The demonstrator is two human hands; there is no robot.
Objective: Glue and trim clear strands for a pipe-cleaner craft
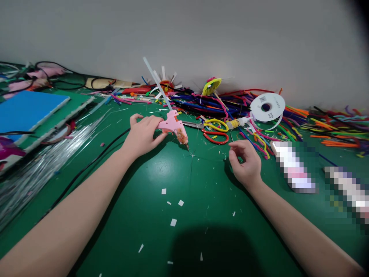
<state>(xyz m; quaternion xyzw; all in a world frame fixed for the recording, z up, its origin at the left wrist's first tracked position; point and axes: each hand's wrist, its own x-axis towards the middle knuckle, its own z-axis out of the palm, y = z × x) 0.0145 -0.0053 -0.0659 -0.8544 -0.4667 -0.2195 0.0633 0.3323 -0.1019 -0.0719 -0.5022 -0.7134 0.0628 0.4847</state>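
Observation:
My left hand (pixel 145 132) grips the handle of a pink hot glue gun (pixel 173 124). Its brown-smeared nozzle points down toward the table, and a long clear glue stick (pixel 157 80) juts from its back end. A black cord runs from behind that hand to the lower left. To the right, my right hand (pixel 245 161) is curled with thumb and forefinger together; a thin pale strand shows at its fingertips, too fine to identify. Between the hands, beyond them, lie scissors (pixel 216 134) with one yellow and one red handle loop. A small yellow-labelled bottle (pixel 238 123) lies beside the scissors.
A white ribbon spool (pixel 268 107) and bundles of coloured pipe cleaners (pixel 190 103) line the wall. Blue board (pixel 31 111) and clear shiny strips (pixel 66 154) are at left. White paper scraps (pixel 173 222) dot the green table (pixel 129 219). Two blurred-out items lie at right.

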